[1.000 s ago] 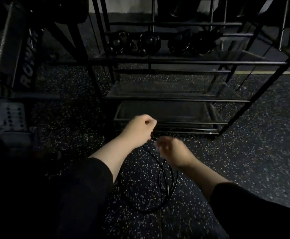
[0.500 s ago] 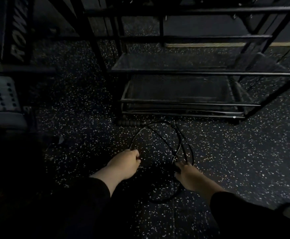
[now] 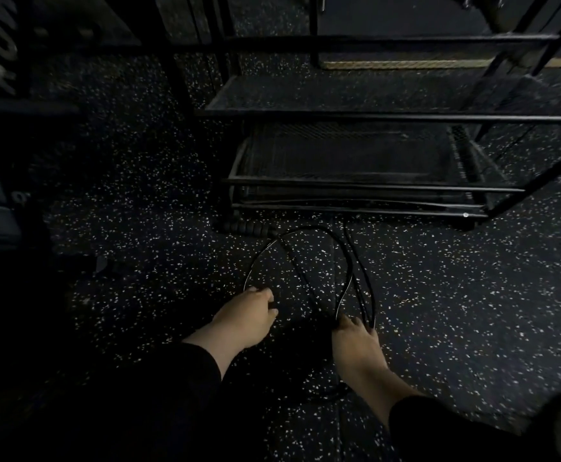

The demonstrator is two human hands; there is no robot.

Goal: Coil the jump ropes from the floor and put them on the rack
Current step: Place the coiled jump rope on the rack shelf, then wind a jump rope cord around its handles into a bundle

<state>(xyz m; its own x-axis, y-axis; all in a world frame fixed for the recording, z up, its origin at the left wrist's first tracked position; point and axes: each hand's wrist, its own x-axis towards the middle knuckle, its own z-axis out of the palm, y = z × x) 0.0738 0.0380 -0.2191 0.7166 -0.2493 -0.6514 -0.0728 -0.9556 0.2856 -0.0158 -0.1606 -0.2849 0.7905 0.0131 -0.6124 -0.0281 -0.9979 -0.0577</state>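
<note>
- Now the rack (image 3: 355,195) sits higher in the view than a second ago, because the head has tilted down toward the floor (image 3: 472,311).
- The jump rope (image 3: 305,255) lies on the floor in loose loops in front of the rack, no longer lifted.
- The left hand (image 3: 245,315) pinches the left loop; the right hand (image 3: 355,341) has its grip on the right strands.
- So coiling seems to start again low down.
</note>
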